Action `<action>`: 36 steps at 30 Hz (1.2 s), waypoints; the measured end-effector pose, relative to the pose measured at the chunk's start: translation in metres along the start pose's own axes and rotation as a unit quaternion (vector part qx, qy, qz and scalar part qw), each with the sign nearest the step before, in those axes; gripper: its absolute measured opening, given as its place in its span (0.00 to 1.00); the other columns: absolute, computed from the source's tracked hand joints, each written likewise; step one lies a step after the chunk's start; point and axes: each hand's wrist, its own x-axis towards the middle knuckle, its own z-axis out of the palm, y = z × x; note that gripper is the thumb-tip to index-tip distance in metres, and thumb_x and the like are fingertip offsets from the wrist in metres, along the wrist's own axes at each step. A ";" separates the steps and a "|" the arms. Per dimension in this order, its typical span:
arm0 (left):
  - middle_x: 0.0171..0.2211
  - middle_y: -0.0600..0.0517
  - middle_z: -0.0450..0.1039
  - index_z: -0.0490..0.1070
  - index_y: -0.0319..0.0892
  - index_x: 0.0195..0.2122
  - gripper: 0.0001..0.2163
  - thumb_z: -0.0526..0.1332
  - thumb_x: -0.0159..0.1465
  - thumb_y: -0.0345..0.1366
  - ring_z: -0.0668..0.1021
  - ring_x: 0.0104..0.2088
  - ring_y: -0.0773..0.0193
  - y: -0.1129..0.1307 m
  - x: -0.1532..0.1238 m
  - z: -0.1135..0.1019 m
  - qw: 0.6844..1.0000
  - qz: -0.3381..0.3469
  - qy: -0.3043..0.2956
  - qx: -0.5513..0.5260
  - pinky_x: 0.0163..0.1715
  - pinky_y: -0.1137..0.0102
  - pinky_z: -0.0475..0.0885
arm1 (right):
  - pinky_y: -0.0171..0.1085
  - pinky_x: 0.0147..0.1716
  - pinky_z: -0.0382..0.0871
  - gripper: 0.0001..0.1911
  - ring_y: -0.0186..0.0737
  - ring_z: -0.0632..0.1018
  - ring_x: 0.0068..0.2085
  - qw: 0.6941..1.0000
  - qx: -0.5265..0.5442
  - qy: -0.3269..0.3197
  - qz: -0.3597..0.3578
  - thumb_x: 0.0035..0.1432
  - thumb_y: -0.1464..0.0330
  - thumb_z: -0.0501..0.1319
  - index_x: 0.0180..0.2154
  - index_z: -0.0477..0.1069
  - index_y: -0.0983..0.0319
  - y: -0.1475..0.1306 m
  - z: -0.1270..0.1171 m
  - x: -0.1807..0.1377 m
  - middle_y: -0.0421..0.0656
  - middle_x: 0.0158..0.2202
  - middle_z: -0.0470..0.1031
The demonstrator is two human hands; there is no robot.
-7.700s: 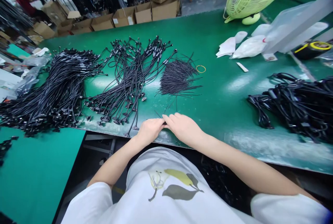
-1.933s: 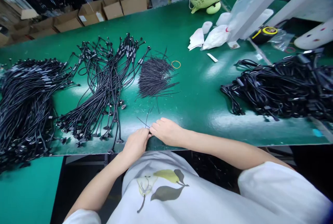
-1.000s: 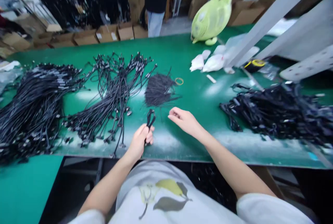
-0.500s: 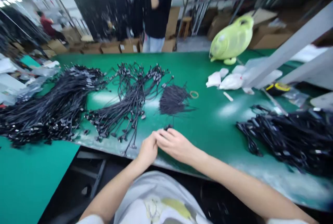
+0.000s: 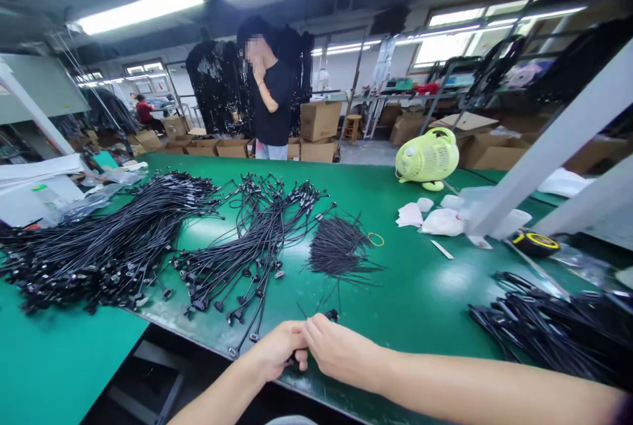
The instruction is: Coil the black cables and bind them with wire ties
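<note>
My left hand point(image 5: 283, 350) and my right hand point(image 5: 339, 354) meet at the table's front edge, fingers closed together. Between them they grip a black cable point(image 5: 331, 315); one dark end shows past my right fingers, and more black shows under my left. A thin black strand pokes up above the fingertips. Most of the cable is covered by my fingers. Just beyond lies a heap of short, thin black ties point(image 5: 340, 247). To its left spreads a loose pile of black cables point(image 5: 252, 240) with connectors at their ends.
A larger heap of black cables point(image 5: 119, 234) covers the left side; bundled black cables point(image 5: 548, 326) lie at right. Further back are a yellow-green fan point(image 5: 428, 156), crumpled white scraps point(image 5: 442, 221), a tape measure point(image 5: 534, 244) and a rubber band point(image 5: 376, 239). A person point(image 5: 271, 95) stands across the table.
My view has tilted up, showing the ceiling lights and more of the person opposite, who now has a hand raised to the head. My hands stay together, with the left wrist turned somewhat.
</note>
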 end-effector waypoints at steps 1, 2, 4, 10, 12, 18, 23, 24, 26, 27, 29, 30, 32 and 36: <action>0.17 0.60 0.55 0.65 0.40 0.23 0.14 0.66 0.50 0.44 0.58 0.18 0.74 -0.001 0.000 0.001 1.000 0.001 0.001 -0.006 0.21 0.73 0.59 | 0.42 0.27 0.49 0.12 0.44 0.64 0.29 1.000 -0.001 -0.005 0.001 0.57 0.72 0.55 0.24 0.72 0.62 -0.001 0.004 0.000 0.47 0.22 0.65; 0.17 0.60 0.55 0.65 0.40 0.24 0.14 0.66 0.50 0.44 0.58 0.18 0.74 -0.002 0.001 0.004 1.000 0.003 0.002 -0.017 0.21 0.73 0.58 | 0.42 0.27 0.49 0.13 0.43 0.64 0.28 1.000 -0.001 -0.006 0.002 0.57 0.72 0.54 0.22 0.71 0.62 -0.001 0.009 0.000 0.47 0.22 0.65; 0.18 0.60 0.56 0.65 0.40 0.24 0.12 0.66 0.49 0.42 0.59 0.19 0.74 -0.001 0.002 0.009 0.999 0.013 0.014 -0.049 0.22 0.73 0.58 | 0.42 0.27 0.50 0.12 0.42 0.64 0.28 1.000 0.015 -0.005 0.007 0.56 0.73 0.54 0.23 0.71 0.62 0.006 0.016 0.000 0.48 0.22 0.67; 0.24 0.54 0.64 0.68 0.39 0.24 0.14 0.64 0.51 0.46 0.65 0.28 0.66 0.017 0.018 0.017 0.969 0.140 0.137 -0.151 0.32 0.70 0.62 | 0.38 0.27 0.53 0.12 0.38 0.69 0.25 0.907 0.299 -0.017 0.297 0.58 0.72 0.50 0.26 0.69 0.63 0.039 0.016 0.010 0.45 0.25 0.72; 0.30 0.51 0.68 0.71 0.39 0.29 0.15 0.63 0.53 0.48 0.68 0.34 0.62 0.026 0.021 0.014 0.958 0.200 0.144 -0.145 0.39 0.67 0.64 | 0.36 0.29 0.56 0.18 0.38 0.70 0.28 0.791 0.449 0.048 0.414 0.63 0.65 0.46 0.24 0.65 0.62 0.039 0.014 0.014 0.43 0.26 0.72; 0.37 0.49 0.65 0.79 0.45 0.29 0.11 0.56 0.60 0.33 0.67 0.45 0.58 0.034 0.002 -0.002 0.930 0.277 0.087 0.228 0.52 0.64 0.58 | 0.34 0.24 0.53 0.23 0.34 0.60 0.23 0.497 0.701 0.099 0.501 0.54 0.48 0.50 0.23 0.60 0.60 0.031 0.026 0.001 0.36 0.18 0.56; 0.33 0.51 0.66 0.81 0.46 0.34 0.15 0.54 0.58 0.30 0.69 0.38 0.60 0.016 0.011 -0.007 0.931 0.186 0.071 0.305 0.46 0.64 0.62 | 0.38 0.32 0.59 0.20 0.40 0.67 0.30 0.618 0.579 0.126 0.516 0.57 0.53 0.47 0.22 0.61 0.60 0.030 0.011 -0.007 0.42 0.24 0.67; 0.32 0.51 0.67 0.80 0.43 0.36 0.14 0.53 0.59 0.31 0.69 0.37 0.61 0.018 0.014 -0.007 0.950 0.167 0.088 0.249 0.43 0.65 0.63 | 0.38 0.33 0.59 0.20 0.40 0.68 0.30 0.634 0.583 0.121 0.493 0.58 0.55 0.47 0.22 0.61 0.60 0.026 0.005 -0.004 0.42 0.25 0.68; 0.33 0.50 0.69 0.79 0.40 0.37 0.15 0.52 0.59 0.32 0.69 0.34 0.62 0.028 0.014 -0.007 0.973 0.154 0.106 0.137 0.38 0.67 0.64 | 0.38 0.33 0.59 0.18 0.40 0.68 0.30 0.644 0.626 0.097 0.429 0.58 0.57 0.47 0.22 0.62 0.60 0.016 -0.003 0.005 0.42 0.25 0.69; 0.33 0.50 0.70 0.79 0.40 0.37 0.15 0.51 0.59 0.32 0.68 0.33 0.62 0.036 0.009 -0.006 0.974 0.164 0.105 0.111 0.37 0.68 0.64 | 0.37 0.33 0.59 0.17 0.40 0.69 0.30 0.634 0.657 0.078 0.400 0.56 0.58 0.49 0.21 0.62 0.61 0.010 -0.004 0.009 0.42 0.24 0.69; 0.34 0.49 0.70 0.79 0.40 0.33 0.15 0.51 0.59 0.31 0.69 0.35 0.62 0.049 -0.007 -0.003 0.964 0.211 0.065 0.145 0.38 0.68 0.64 | 0.37 0.34 0.60 0.16 0.39 0.69 0.30 0.593 0.711 0.050 0.375 0.54 0.59 0.50 0.20 0.61 0.61 0.004 0.004 0.012 0.41 0.23 0.68; 0.33 0.49 0.70 0.79 0.41 0.31 0.15 0.51 0.59 0.31 0.70 0.36 0.61 0.052 -0.017 -0.001 0.951 0.234 0.031 0.198 0.40 0.68 0.64 | 0.37 0.34 0.60 0.16 0.39 0.69 0.29 0.572 0.726 0.045 0.379 0.53 0.58 0.50 0.20 0.61 0.61 0.003 0.011 0.011 0.40 0.22 0.68; 0.32 0.49 0.71 0.80 0.44 0.30 0.15 0.52 0.59 0.31 0.71 0.37 0.60 0.049 -0.030 0.002 0.916 0.250 -0.028 0.313 0.43 0.68 0.64 | 0.37 0.34 0.60 0.18 0.39 0.68 0.29 0.559 0.722 0.053 0.404 0.53 0.56 0.50 0.20 0.60 0.61 0.008 0.027 0.007 0.40 0.22 0.67; 0.28 0.51 0.72 0.79 0.44 0.40 0.16 0.51 0.64 0.39 0.70 0.29 0.64 0.016 -0.021 -0.003 0.930 0.182 -0.003 0.319 0.35 0.70 0.65 | 0.37 0.32 0.59 0.18 0.39 0.69 0.29 0.619 0.647 0.060 0.442 0.57 0.58 0.48 0.21 0.61 0.61 0.022 0.037 -0.002 0.40 0.22 0.68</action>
